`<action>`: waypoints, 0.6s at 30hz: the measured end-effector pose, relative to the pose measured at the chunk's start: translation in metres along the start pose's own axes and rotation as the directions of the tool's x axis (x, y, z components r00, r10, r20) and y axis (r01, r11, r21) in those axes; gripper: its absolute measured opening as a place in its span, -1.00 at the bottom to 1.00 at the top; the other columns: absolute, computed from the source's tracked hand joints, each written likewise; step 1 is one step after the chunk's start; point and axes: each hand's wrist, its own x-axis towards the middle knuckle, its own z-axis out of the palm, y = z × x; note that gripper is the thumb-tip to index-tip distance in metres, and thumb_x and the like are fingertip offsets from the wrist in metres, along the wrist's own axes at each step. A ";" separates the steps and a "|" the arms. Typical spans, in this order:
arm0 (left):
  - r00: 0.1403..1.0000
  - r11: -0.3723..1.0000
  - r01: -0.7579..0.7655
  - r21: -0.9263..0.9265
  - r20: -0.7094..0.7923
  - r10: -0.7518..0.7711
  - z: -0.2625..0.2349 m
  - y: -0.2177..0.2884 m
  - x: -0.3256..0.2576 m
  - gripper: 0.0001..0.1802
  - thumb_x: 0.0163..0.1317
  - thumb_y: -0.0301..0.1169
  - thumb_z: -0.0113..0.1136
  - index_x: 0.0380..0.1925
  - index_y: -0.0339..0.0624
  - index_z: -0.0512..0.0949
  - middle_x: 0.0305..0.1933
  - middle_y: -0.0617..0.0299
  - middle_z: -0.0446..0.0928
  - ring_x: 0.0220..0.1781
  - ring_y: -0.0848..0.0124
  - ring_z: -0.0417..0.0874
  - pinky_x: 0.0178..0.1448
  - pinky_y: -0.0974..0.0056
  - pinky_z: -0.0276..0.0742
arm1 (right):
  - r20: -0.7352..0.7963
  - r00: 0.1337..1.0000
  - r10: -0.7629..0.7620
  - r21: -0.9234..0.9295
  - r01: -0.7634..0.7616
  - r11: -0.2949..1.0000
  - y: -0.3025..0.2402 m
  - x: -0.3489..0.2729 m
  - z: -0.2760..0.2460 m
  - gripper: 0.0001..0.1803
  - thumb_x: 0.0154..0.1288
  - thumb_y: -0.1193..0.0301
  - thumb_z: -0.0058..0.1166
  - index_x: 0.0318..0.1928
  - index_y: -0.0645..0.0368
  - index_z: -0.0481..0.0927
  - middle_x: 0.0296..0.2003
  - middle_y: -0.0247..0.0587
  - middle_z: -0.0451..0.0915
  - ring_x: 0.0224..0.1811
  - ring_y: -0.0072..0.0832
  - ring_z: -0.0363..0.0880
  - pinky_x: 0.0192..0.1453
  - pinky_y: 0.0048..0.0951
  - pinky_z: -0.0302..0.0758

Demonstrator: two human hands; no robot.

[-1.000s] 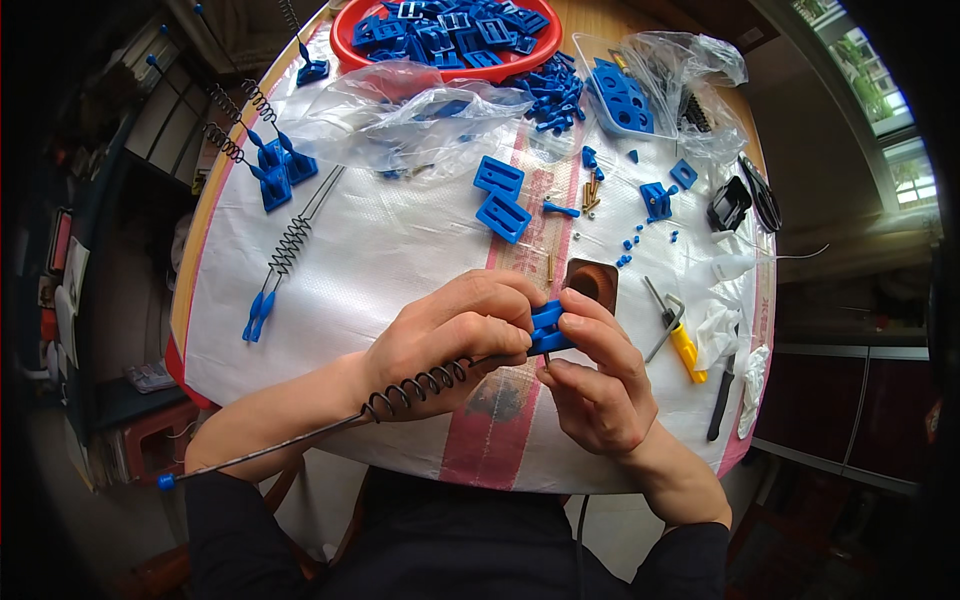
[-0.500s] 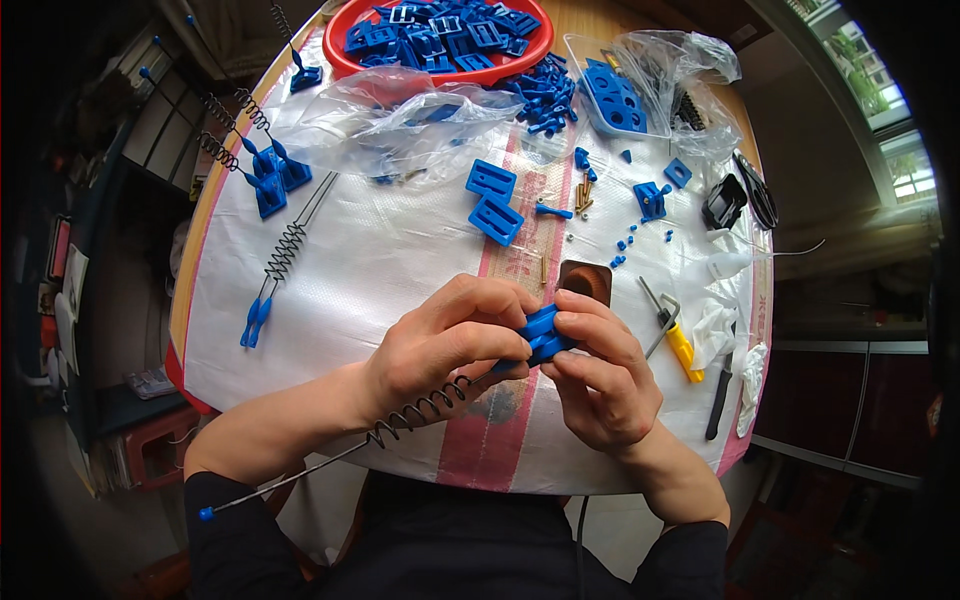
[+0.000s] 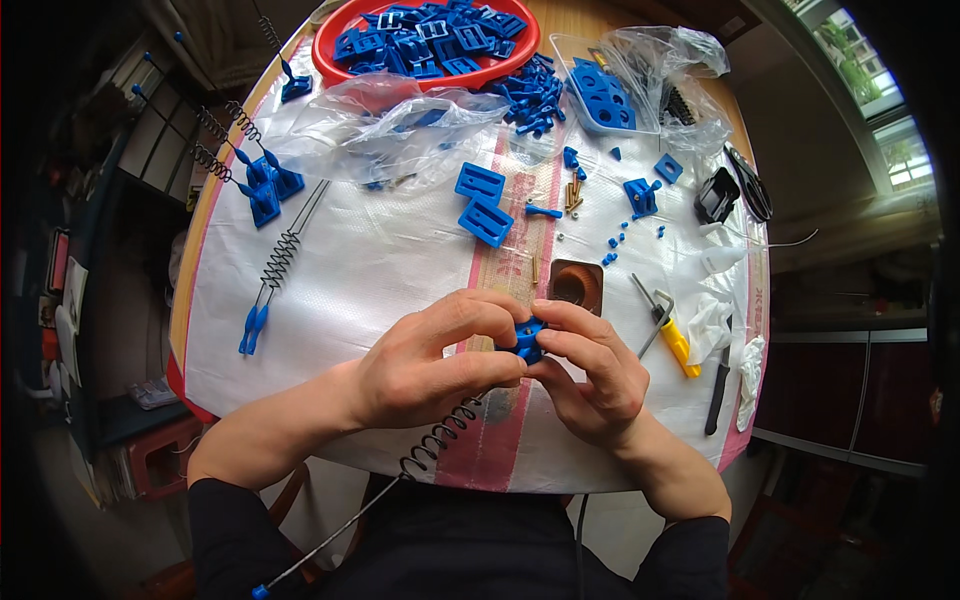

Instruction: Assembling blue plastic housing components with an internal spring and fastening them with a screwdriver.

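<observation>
A small blue plastic clamp-like part point(image 3: 529, 343) is pinched at chest height between my two hands. My left hand point(image 3: 422, 352) closes thumb and fingers on its left side, and my right hand point(image 3: 598, 385) grips its right side. A hole or screw head shows on the part's upper face; my fingers cover much of the rest. From beneath my left hand a black coil spring point(image 3: 438, 438) on a thin metal rod slants down toward my lap, ending in a blue tip point(image 3: 261, 591). Just beyond my fingers lie a brown square dish point(image 3: 600, 272) and a brass screw point(image 3: 535, 270).
Blue plates point(image 3: 487, 222), brass screws point(image 3: 573, 196) and a yellow-handled screwdriver point(image 3: 680, 350) lie on the white sheet. A red basin point(image 3: 325, 55) of blue parts, plastic bags and a clear box point(image 3: 650, 120) stand farther back. Spring rods point(image 3: 280, 260) lie at left.
Both hands have turned the blue part so another face shows. The spring rod now hangs more steeply, its blue tip lower and farther right. The view has shifted slightly.
</observation>
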 end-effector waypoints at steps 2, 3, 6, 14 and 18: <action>1.000 1.000 0.007 0.017 0.008 -0.007 0.001 0.000 0.001 -0.63 0.03 -0.57 0.48 -0.12 -0.20 0.60 -0.08 0.03 0.51 0.06 0.01 0.66 0.07 0.09 0.65 | 0.002 1.000 0.006 -0.013 -0.006 1.000 0.001 0.001 -0.002 -0.51 0.01 0.66 0.44 0.02 0.29 0.60 0.06 0.15 0.60 0.00 -0.14 0.71 -0.01 -0.31 0.71; 1.000 1.000 0.008 0.030 0.008 -0.008 0.002 0.000 0.001 -0.63 0.03 -0.56 0.49 -0.13 -0.20 0.61 -0.08 0.04 0.51 0.06 0.01 0.66 0.07 0.08 0.65 | 0.003 1.000 0.008 -0.018 -0.008 1.000 0.001 0.002 -0.002 -0.50 0.01 0.66 0.43 0.03 0.29 0.60 0.07 0.14 0.60 0.00 -0.14 0.70 -0.01 -0.32 0.71; 1.000 0.999 0.003 0.053 -0.021 -0.002 0.003 0.001 0.001 -0.63 0.03 -0.55 0.51 -0.14 -0.18 0.62 -0.08 0.04 0.52 0.05 0.00 0.66 0.06 0.09 0.64 | -0.055 0.982 0.183 0.142 -0.174 0.974 0.000 0.000 0.001 -0.48 0.04 0.67 0.42 0.07 0.31 0.60 0.09 0.15 0.56 0.04 -0.18 0.68 0.02 -0.32 0.72; 0.999 0.993 -0.003 0.122 -0.052 0.010 0.009 0.000 0.001 -0.64 -0.04 -0.60 0.48 -0.17 -0.22 0.64 -0.10 0.05 0.51 0.03 0.07 0.63 0.02 0.12 0.61 | 0.139 0.795 0.591 0.750 -0.474 0.461 0.000 -0.005 -0.001 -0.56 0.29 0.65 0.26 0.15 0.35 0.45 0.02 -0.01 0.62 0.05 -0.34 0.68 0.12 -0.34 0.68; 0.998 0.983 -0.037 0.182 -0.052 0.047 0.013 0.003 0.004 -0.61 -0.08 -0.60 0.48 -0.18 -0.20 0.64 -0.09 0.08 0.51 0.07 0.07 0.61 0.03 0.12 0.61 | 0.236 0.741 0.628 0.824 -0.496 0.275 0.002 -0.004 -0.004 -0.62 0.37 0.52 0.24 0.13 0.30 0.46 -0.12 -0.04 0.66 -0.14 -0.40 0.71 -0.05 -0.38 0.70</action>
